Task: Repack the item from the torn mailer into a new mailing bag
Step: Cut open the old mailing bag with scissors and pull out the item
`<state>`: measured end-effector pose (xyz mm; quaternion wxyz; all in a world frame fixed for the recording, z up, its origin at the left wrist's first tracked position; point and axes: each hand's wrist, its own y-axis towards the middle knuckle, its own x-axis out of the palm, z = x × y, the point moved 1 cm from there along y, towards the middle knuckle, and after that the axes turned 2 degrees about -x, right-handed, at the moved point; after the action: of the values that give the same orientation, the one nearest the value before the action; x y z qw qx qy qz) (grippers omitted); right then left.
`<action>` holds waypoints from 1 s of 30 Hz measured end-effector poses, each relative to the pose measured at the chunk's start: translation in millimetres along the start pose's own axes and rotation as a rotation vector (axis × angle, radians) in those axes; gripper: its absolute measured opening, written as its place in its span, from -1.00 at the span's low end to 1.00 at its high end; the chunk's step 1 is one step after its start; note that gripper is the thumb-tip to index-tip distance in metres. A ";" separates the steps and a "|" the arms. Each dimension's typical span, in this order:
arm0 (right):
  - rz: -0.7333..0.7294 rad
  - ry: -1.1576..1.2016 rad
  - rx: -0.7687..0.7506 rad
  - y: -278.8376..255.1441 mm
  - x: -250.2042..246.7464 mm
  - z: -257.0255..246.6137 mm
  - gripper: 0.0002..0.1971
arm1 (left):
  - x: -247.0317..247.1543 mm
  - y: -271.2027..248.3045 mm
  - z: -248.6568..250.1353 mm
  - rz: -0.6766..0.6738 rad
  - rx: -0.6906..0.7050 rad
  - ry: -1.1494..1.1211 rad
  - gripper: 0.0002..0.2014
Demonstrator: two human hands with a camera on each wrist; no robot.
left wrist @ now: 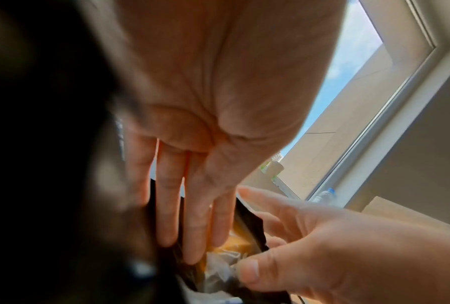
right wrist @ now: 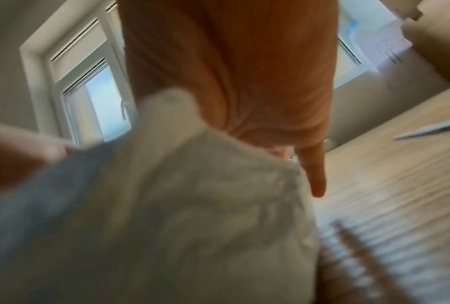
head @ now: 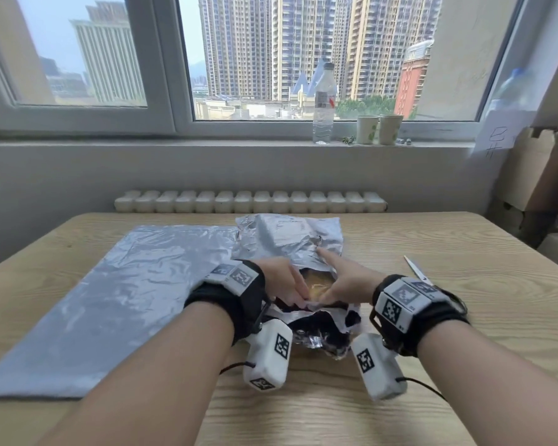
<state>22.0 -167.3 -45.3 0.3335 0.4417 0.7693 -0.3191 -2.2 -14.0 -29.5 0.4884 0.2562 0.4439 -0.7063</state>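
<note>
The torn silver mailer (head: 287, 243) lies crumpled mid-table, its ripped near end showing black lining. Inside the tear sits a yellow item in clear wrap (head: 316, 286). My left hand (head: 287, 284) reaches into the opening with straight fingers (left wrist: 192, 236) lying on the yellow item (left wrist: 234, 244). My right hand (head: 342, 281) grips the mailer's upper flap, index finger stretched along the top and thumb (left wrist: 247, 269) pressing the clear wrap. The right wrist view is blurred, with the mailer (right wrist: 166, 205) filling it. The new grey mailing bag (head: 116, 300) lies flat at the left.
Scissors (head: 416, 272) lie on the wooden table (head: 432, 397) just right of my right wrist. A water bottle (head: 323, 104) and two paper cups (head: 379, 128) stand on the windowsill. Cardboard boxes (head: 529, 181) are stacked at the right.
</note>
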 end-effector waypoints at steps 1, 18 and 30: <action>0.033 -0.081 0.028 -1.2 -1.6 2.0 0.00 | -1.3 -1.8 2.8 -0.019 0.019 0.011 -0.72; 0.187 -0.337 0.104 -19.3 0.2 18.5 -0.64 | 14.5 1.9 -1.7 0.076 -0.007 0.250 -0.09; 0.215 -0.289 0.181 0.9 0.4 19.6 -0.39 | 29.8 27.8 -10.6 0.162 0.083 0.245 0.12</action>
<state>27.2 -182.1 -57.0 0.4312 0.4991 0.6302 -0.4097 10.9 -22.0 -68.7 0.4749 0.3954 0.4483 -0.6459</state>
